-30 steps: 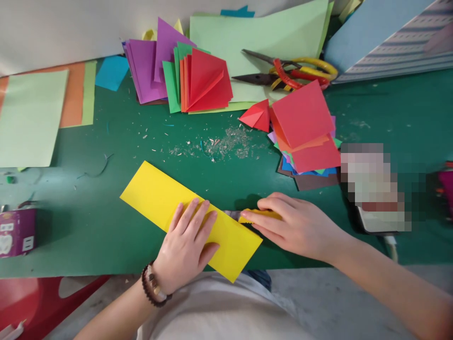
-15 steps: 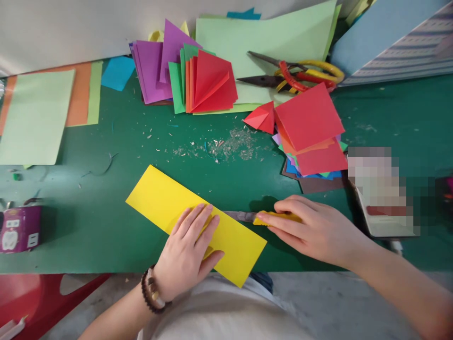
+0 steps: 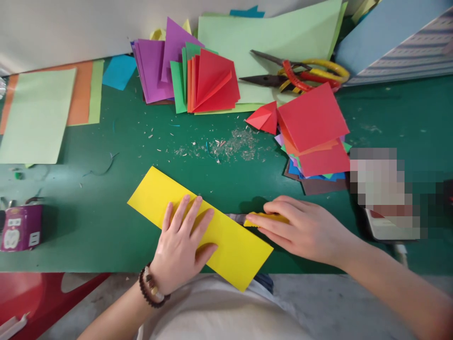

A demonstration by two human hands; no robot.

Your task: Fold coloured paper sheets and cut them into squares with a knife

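A yellow folded sheet of paper lies slantwise at the table's front edge, one corner jutting over it. My left hand rests flat on the paper with its fingers spread. In my right hand is a utility knife with a yellow handle. Its grey blade points left, and the tip is hidden at the paper's upper long edge, apparently inside the fold.
Purple, green and red folded papers stand at the back. Scissors and pliers lie on pale green sheets. A stack of coloured squares, a blurred-out phone and a purple box lie around.
My right hand has moved left with the knife, and its blade now shows less beside the paper. My left hand has shifted slightly left and up, its fingers spread wider.
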